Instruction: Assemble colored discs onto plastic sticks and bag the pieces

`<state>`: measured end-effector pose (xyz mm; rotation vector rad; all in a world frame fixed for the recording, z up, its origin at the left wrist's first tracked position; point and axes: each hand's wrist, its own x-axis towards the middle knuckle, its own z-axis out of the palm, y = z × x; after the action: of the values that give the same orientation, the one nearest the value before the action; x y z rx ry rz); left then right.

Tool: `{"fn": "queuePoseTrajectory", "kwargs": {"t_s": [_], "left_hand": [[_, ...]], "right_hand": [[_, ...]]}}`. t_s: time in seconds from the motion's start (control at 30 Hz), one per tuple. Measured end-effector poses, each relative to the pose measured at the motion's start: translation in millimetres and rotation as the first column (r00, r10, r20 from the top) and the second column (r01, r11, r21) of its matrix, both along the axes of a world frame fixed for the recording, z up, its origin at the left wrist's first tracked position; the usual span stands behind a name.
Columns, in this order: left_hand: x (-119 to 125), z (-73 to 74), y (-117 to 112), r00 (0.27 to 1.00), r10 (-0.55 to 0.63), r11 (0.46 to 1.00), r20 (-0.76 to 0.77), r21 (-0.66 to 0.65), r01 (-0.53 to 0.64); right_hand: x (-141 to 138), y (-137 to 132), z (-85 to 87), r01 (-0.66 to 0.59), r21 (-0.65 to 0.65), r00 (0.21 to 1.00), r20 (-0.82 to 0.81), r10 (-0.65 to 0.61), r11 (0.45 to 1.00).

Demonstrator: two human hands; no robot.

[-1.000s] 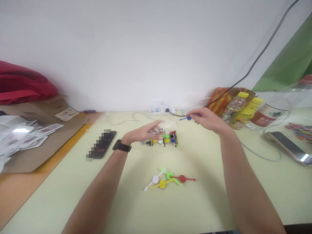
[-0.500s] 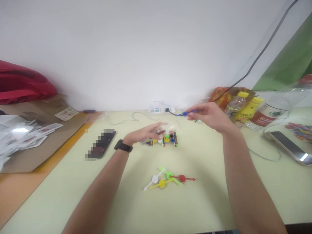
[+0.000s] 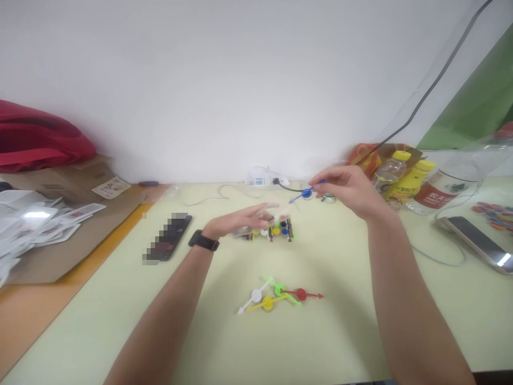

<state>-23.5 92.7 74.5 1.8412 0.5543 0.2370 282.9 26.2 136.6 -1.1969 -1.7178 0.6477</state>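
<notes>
My right hand is raised over the back of the table, thumb and fingertips pinching one end of a blue arrow spinner. The spinner's arrow tip points down to the left. My left hand, wearing a black wristband, is at a clear plastic bag of coloured spinners, with thumb and fingers around its upper edge. Part of the bag is hidden behind that hand. Nearer to me lie a white spinner, a yellow spinner, a green spinner and a red spinner, overlapping in places.
A dark phone lies left of my left hand. At the right are bottles, another phone and a colourful pile. Cardboard with papers covers the left side. A white plugged-in device stands by the wall.
The blue spinner has tilted, its free end swinging downward in my right hand. My left hand stays at the bag, and the spinners in front lie as before.
</notes>
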Motion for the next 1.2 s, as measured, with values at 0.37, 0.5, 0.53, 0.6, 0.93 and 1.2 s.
{"fn": "queuePoseTrajectory", "kwargs": {"t_s": [0.37,0.5,0.53,0.6,0.93,1.2], "left_hand": [[4,2.7,-3,0.994,-0.043,0.999,0.096,-0.018,0.045],[8,5.4,-7,0.989,-0.065,0.996,0.131,-0.050,0.072],[9,5.6,-7,0.988,-0.067,0.996,0.136,-0.056,0.075],[10,5.3,-8,0.988,-0.070,0.994,0.137,-0.068,0.080],[10,3.4,-7,0.984,-0.060,0.990,0.165,-0.120,0.081],[10,2.7,-7,0.992,-0.028,0.994,0.122,-0.101,0.040]], "right_hand": [[-8,3,-5.2,-0.164,-0.080,0.985,0.046,0.168,0.983],[-19,7,-8.6,-0.187,-0.047,0.980,0.053,0.189,0.981],[-22,9,-10.3,-0.196,-0.059,0.979,0.048,0.199,0.979],[-29,12,-14.2,-0.218,-0.088,0.975,0.032,0.221,0.972],[-48,13,-19.0,-0.162,-0.098,0.969,0.174,0.177,0.982],[-44,6,-10.6,-0.218,-0.121,0.943,0.229,0.241,0.968]]}}
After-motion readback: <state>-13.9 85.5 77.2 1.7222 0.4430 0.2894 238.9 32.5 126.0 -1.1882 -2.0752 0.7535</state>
